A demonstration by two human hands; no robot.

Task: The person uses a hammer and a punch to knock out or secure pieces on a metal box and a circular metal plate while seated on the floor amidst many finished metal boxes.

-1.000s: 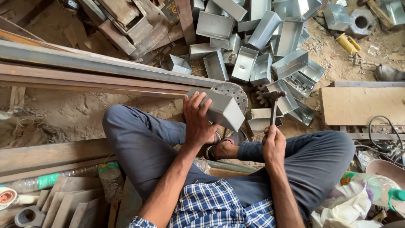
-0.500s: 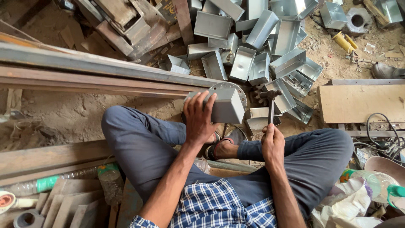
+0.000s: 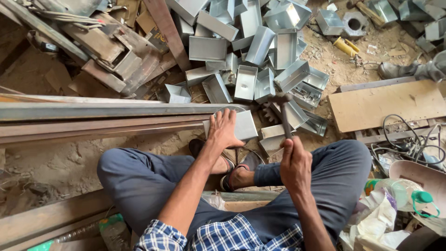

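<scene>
I see shiny silver sheet-metal boxes (image 3: 260,44), my blue-and-white checked cotton shirt (image 3: 223,237), dark blue trousers (image 3: 139,181), and a yellow cylindrical tool handle (image 3: 344,46).

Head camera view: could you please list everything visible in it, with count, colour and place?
Metal box under the left hand: one, grey, flat in front of the feet.
Pile of metal boxes: many, grey, heaped beyond it at top centre.
Hammer: one, dark head and handle, raised in the right hand.
Long metal beams: several, grey and rusty, across the left.
Wooden board: one, tan, on the right.
Cables: a tangle, black, right edge.
Plastic bottle: one, clear with green cap, lower right.
Yellow tool: one, on the dirt at upper right.
Sandals: dark, on the feet.
Left hand: fingers spread, pressing on the box.
Right hand: closed round the hammer handle.
</scene>
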